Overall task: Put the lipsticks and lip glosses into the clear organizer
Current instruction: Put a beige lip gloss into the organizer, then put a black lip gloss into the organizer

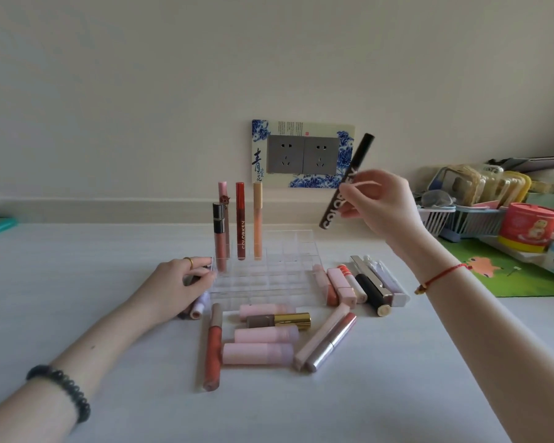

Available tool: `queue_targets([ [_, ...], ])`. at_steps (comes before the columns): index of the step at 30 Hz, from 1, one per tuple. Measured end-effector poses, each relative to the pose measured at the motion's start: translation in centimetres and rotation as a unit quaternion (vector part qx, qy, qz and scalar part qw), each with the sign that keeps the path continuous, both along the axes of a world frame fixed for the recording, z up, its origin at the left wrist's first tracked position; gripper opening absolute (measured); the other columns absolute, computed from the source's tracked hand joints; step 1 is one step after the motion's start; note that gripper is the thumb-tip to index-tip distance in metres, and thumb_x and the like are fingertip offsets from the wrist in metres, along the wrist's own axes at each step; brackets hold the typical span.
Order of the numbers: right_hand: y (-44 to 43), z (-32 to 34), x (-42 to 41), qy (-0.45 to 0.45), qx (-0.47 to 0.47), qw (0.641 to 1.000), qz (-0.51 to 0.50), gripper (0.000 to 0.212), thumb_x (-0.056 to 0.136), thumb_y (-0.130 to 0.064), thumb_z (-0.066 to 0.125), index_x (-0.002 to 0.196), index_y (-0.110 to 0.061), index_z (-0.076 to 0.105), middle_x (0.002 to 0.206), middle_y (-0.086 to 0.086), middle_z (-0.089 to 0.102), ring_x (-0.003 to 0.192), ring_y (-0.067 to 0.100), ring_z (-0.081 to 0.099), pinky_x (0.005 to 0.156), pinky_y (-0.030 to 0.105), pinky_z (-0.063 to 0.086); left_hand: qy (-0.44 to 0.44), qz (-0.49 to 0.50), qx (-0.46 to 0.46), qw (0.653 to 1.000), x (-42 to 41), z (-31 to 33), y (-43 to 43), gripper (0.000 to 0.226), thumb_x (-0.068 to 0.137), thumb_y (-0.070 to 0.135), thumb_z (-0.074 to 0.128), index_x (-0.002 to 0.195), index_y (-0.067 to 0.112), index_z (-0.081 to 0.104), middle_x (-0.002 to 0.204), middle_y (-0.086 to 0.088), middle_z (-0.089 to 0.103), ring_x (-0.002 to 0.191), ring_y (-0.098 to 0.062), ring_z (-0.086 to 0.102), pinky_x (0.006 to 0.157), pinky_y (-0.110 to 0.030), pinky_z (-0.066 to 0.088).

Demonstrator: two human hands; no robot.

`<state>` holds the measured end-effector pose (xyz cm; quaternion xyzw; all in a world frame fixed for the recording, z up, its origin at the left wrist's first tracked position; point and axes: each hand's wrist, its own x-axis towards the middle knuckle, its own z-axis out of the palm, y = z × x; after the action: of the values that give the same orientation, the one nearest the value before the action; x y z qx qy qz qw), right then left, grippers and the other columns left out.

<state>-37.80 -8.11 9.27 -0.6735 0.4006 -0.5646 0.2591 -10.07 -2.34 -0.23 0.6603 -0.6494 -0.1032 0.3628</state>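
White table (109,251) with the clear organizer (282,276) sitting mid-table near the wall. Right hand (381,209) is up in the air above the organizer's right side, pinching a black tube (349,174) that's tilted, cap end up. Left hand (179,282) is at the organizer's left front corner, fingers curled around something dark, can't tell if it's really gripping. Loose lipsticks (263,334) lie flat in front of the organizer and to its right. Four glosses (240,219) stand upright in the organizer's back-left slots.
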Motion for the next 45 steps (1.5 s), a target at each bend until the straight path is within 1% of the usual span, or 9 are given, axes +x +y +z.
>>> queue_targets([
  [2,-0.1,0.8,1.9,0.019,-0.028,0.999,0.007,0.015,0.085,-0.015,0.059,0.099,-0.01,0.056,0.077,0.001,0.067,0.062,0.012,0.066,0.061,0.021,0.058,-0.01,-0.002,-0.001,1.0,0.1,-0.1,-0.1,0.039,0.088,0.028,0.054,0.124,0.014,0.055,0.125,0.006,0.059,0.105,-0.005,0.051,0.086,-0.017,0.035],
  [6,-1.2,0.9,5.4,0.051,-0.051,0.997,-0.001,0.021,0.085,-0.016,0.058,0.103,-0.006,0.057,0.085,0.006,0.067,0.072,0.018,0.067,0.069,0.026,0.056,0.001,-0.003,0.0,1.0,0.3,-0.3,-0.3,0.04,0.087,0.027,0.055,0.126,0.015,0.053,0.118,0.003,0.065,0.107,-0.007,0.053,0.087,-0.018,0.035],
  [10,-2.5,-0.6,7.5,0.097,-0.05,0.993,-0.04,0.026,0.084,-0.018,0.057,0.107,-0.006,0.058,0.086,0.003,0.064,0.078,0.015,0.062,0.074,0.025,0.05,-0.023,-0.006,0.006,1.0,0.7,-0.5,-0.5,0.037,0.088,0.032,0.052,0.121,0.016,0.058,0.124,0.01,0.06,0.117,-0.008,0.051,0.094,-0.02,0.036],
  [14,-3.2,-2.2,8.2,0.126,-0.032,0.99,-0.057,0.023,0.084,-0.018,0.057,0.105,-0.008,0.059,0.089,0.005,0.066,0.077,0.014,0.06,0.072,0.024,0.048,-0.014,0.0,0.009,1.0,0.8,-0.5,-0.6,0.035,0.085,0.037,0.054,0.115,0.02,0.062,0.124,0.012,0.061,0.118,-0.01,0.053,0.1,-0.027,0.04],
  [23,-3.9,-3.9,8.5,0.159,0.011,0.985,-0.061,0.023,0.083,-0.019,0.057,0.103,-0.009,0.062,0.092,0.008,0.069,0.083,0.019,0.063,0.079,0.032,0.052,0.014,0.002,0.009,1.0,0.7,-0.3,0.0,0.041,0.084,0.036,0.053,0.124,0.025,0.054,0.096,0.01,0.068,0.097,-0.014,0.063,0.079,-0.03,0.054],
  [29,-4.0,-4.9,8.9,0.181,0.028,0.981,-0.056,0.02,0.081,-0.022,0.059,0.097,-0.012,0.066,0.083,-0.004,0.063,0.088,0.017,0.063,0.087,0.042,0.051,0.036,-0.004,0.019,0.999,0.5,-0.3,-0.1,0.039,0.085,0.033,0.052,0.124,0.024,0.053,0.083,0.0,0.074,0.054,-0.009,0.063,0.046,-0.02,0.048],
  [34,-4.0,-5.1,8.9,0.178,0.038,0.981,-0.061,0.02,0.081,-0.023,0.059,0.097,-0.013,0.066,0.083,-0.004,0.062,0.086,0.015,0.061,0.087,0.041,0.051,0.045,-0.009,0.024,0.999,0.4,-0.2,0.1,0.039,0.086,0.032,0.053,0.123,0.024,0.054,0.083,-0.002,0.074,0.054,-0.012,0.064,0.045,-0.02,0.048],
  [38,-3.9,-5.1,8.9,0.174,0.049,0.982,-0.061,0.02,0.081,-0.024,0.06,0.096,-0.012,0.066,0.081,-0.004,0.062,0.086,0.017,0.062,0.087,0.042,0.051,0.01,-0.002,0.017,1.0,0.6,-0.1,0.1,0.041,0.085,0.037,0.052,0.125,0.026,0.053,0.097,0.005,0.072,0.078,-0.011,0.065,0.058,-0.029,0.055],
  [45,-4.0,-5.3,8.9,0.18,0.044,0.981,-0.055,0.006,0.079,-0.028,0.06,0.084,-0.024,0.061,0.078,-0.007,0.061,0.086,0.017,0.062,0.09,0.045,0.048,0.012,-0.002,0.011,1.0,0.6,-0.2,0.1,0.041,0.085,0.037,0.053,0.125,0.025,0.053,0.099,0.003,0.072,0.089,-0.012,0.065,0.066,-0.029,0.056],
])
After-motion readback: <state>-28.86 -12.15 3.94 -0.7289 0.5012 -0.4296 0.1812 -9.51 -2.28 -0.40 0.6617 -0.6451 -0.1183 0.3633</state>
